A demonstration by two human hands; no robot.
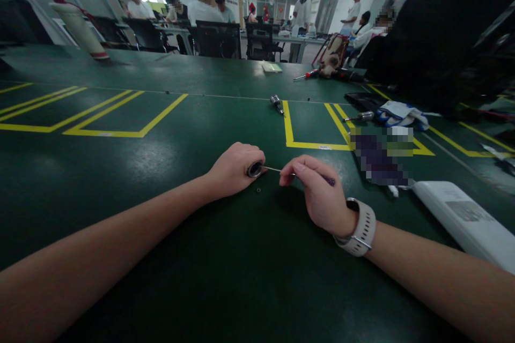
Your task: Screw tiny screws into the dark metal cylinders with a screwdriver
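My left hand (233, 171) is wrapped round a hollow metal cylinder (254, 169), its round open end facing toward the right and me. In my right hand (317, 187), which wears a watch with a pale strap (360, 228), is a thin screwdriver (271, 169). Its slim shaft points left and its tip reaches the cylinder's open end; how deep it goes I cannot tell. The dark end of its handle shows above my palm. On the table just below the cylinder lies a small ring-like piece (258, 190), touched by neither hand.
A metal fitting (277, 103) lies ahead on the green table (225, 123), another metal piece (365, 116) beside white-and-blue gloves (402, 115). A red-handled screwdriver (308, 74) is farther back. To my right sits a white power bank-like box (462, 214). People sit and stand beyond the table.
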